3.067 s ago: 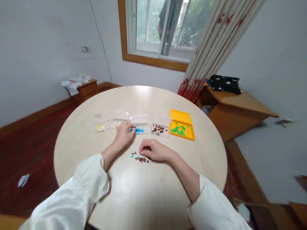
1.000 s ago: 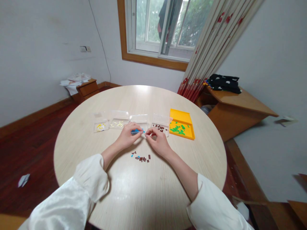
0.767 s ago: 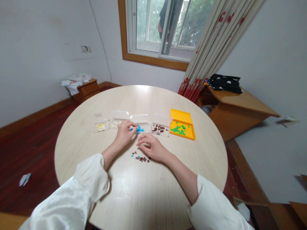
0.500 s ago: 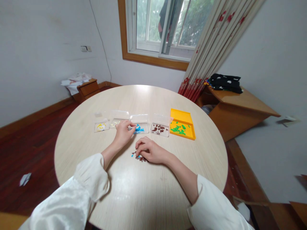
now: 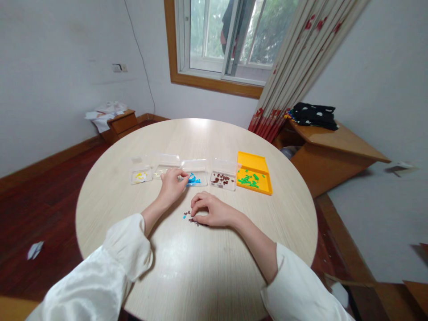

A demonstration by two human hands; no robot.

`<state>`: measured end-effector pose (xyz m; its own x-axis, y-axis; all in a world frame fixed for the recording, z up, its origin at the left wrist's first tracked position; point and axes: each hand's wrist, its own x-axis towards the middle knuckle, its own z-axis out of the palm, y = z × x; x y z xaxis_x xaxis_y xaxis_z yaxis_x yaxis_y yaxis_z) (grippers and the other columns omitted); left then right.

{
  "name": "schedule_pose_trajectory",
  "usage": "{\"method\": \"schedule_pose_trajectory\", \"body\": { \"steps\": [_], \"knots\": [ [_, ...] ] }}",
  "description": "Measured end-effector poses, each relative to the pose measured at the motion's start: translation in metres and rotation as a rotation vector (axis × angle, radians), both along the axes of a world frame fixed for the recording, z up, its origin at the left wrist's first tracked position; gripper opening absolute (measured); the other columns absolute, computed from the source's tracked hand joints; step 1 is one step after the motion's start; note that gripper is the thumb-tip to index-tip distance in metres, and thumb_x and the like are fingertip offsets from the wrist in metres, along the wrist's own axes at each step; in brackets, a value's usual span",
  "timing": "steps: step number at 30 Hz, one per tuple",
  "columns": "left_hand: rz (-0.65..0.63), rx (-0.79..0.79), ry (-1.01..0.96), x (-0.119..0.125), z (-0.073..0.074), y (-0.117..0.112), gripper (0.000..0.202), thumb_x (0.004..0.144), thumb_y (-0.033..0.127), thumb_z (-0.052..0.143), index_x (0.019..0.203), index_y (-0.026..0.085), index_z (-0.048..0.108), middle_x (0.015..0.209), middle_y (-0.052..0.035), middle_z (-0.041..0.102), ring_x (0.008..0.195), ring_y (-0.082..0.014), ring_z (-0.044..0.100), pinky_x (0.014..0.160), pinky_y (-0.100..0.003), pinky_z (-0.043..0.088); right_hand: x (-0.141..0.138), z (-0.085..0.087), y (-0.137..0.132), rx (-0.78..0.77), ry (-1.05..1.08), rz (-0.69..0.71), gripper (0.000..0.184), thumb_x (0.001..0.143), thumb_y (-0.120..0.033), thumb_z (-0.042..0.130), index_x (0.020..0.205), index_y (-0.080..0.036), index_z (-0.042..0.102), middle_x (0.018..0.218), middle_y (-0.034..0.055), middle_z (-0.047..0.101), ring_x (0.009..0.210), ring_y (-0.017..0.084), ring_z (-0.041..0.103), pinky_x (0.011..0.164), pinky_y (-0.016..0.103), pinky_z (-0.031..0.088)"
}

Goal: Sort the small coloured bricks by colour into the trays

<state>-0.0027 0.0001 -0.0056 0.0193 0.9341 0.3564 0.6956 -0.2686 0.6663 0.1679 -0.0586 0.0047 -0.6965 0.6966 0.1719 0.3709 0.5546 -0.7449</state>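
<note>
My left hand [image 5: 172, 186] rests on the round table [image 5: 167, 267] with fingers curled at the near edge of the clear tray of blue pieces [image 5: 195, 174]; what it holds is hidden. My right hand [image 5: 210, 209] lies curled over a small loose pile of brown and blue pieces [image 5: 189, 217], fingertips pinching at them. Clear trays hold yellow pieces [image 5: 141, 177], pale pieces [image 5: 163, 167] and brown pieces [image 5: 223, 180]. An orange tray [image 5: 252, 166] holds green pieces.
A wooden cabinet [image 5: 327, 151] with dark cloth on top stands to the right by the curtain [image 5: 294, 67]. A low wooden box with papers [image 5: 117, 120] sits by the left wall. Paper scrap lies on the floor [image 5: 33, 249].
A second ago both hands met near the blue tray with a blue piece. My right hand has since come back to the loose pile; my left hand stayed by the blue tray.
</note>
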Motion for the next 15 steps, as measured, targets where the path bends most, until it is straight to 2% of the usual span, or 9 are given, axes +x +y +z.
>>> {"method": "schedule_pose_trajectory", "body": {
  "steps": [5,15],
  "knots": [
    [0.0,-0.004,0.01,-0.0002,0.0006,-0.0002,0.011,0.077,0.023,0.059,0.067,0.02,0.063,0.079,-0.0022,0.067,0.085,-0.0198,0.055,0.079,-0.035,0.037,0.0006,-0.0007,0.0017,0.002,-0.008,0.008,0.004,0.075,-0.017,0.067,0.072,-0.018,0.069,0.089,0.0038,0.059,0.089,0.014,0.055,0.087,0.03,0.043],
    [0.005,-0.014,0.017,0.0008,0.0026,-0.0008,0.013,0.076,0.023,0.059,0.064,0.019,0.061,0.076,-0.0015,0.065,0.083,-0.0195,0.054,0.078,-0.034,0.036,0.0002,0.0021,0.0021,0.01,-0.052,0.026,0.011,0.072,-0.008,0.061,0.067,-0.017,0.066,0.09,0.0036,0.059,0.088,0.014,0.055,0.087,0.03,0.042]
  ]
}}
